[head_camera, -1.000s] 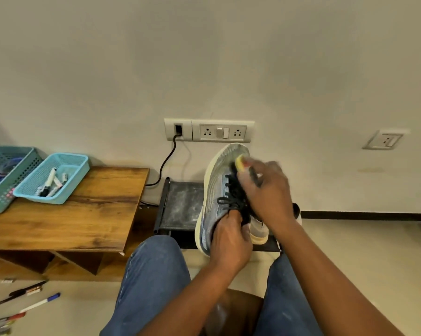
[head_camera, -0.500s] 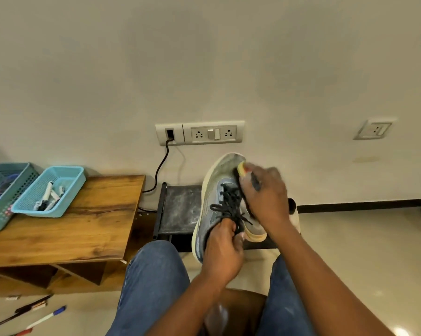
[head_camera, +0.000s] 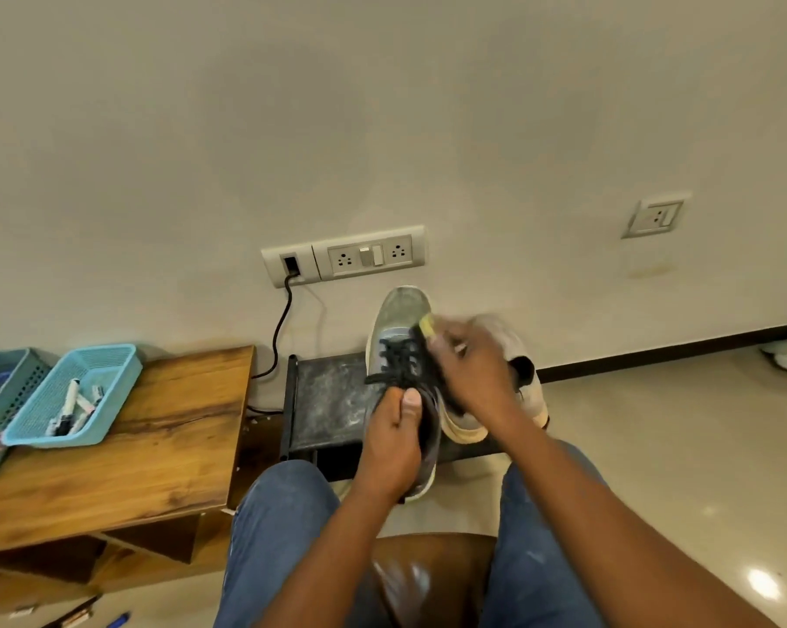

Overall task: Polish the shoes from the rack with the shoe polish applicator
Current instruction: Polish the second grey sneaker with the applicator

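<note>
My left hand (head_camera: pixel 393 446) grips the heel end of a grey sneaker (head_camera: pixel 398 319) with black laces, holding it toe-up above the black shoe rack (head_camera: pixel 328 401). In my right hand (head_camera: pixel 470 364) I hold the shoe polish applicator (head_camera: pixel 427 326), whose yellow tip presses on the sneaker's upper next to the laces. That hand is blurred. A second pale shoe (head_camera: pixel 529 392) sits on the rack behind my right hand, mostly hidden.
A wooden table (head_camera: pixel 156 446) stands at left with two blue baskets (head_camera: pixel 72 396) holding markers. A black cable (head_camera: pixel 282 328) runs from the wall socket (head_camera: pixel 344 258) down behind the rack. Pens lie on the floor at bottom left. My knees and a brown stool (head_camera: pixel 427 577) are below.
My head has tilted up, so everything sits lower in view. My right hand rubs the applicator along the sneaker's upper; the left hand keeps its hold on the heel.
</note>
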